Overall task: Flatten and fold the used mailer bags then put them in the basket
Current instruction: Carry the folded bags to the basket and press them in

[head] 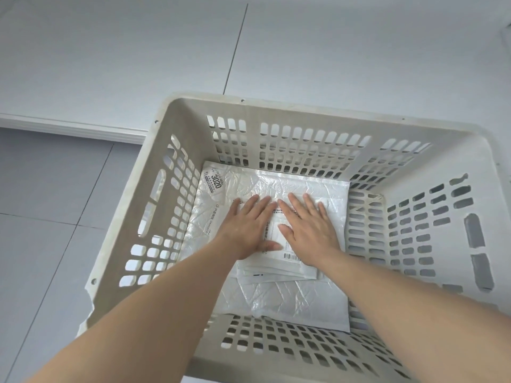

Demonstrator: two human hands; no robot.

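A small folded white plastic mailer bag [276,268] with a printed shipping label and a barcode [291,256] is lying flat on the bottom of the basket, near its middle. It is sitting on top of a larger white quilted bubble mailer [290,299], which is covering most of the basket floor and showing a sticker printed "3020" [215,181] at its far left corner.

The left hand [249,225] and the right hand [309,228] are pressing down on the folded bag side by side, palms down with fingers straight and slightly spread. Neither is curling round or pinching anything. The left thumb is reaching toward the right hand, and the fingertips of both are pointing to the far wall.

The beige plastic basket [304,111] with slotted sides is surrounding them. It is rectangular, with both bare forearms reaching in over its near rim. It is standing on a grey tiled floor [41,217], close to a white skirting strip [69,127] at the left.
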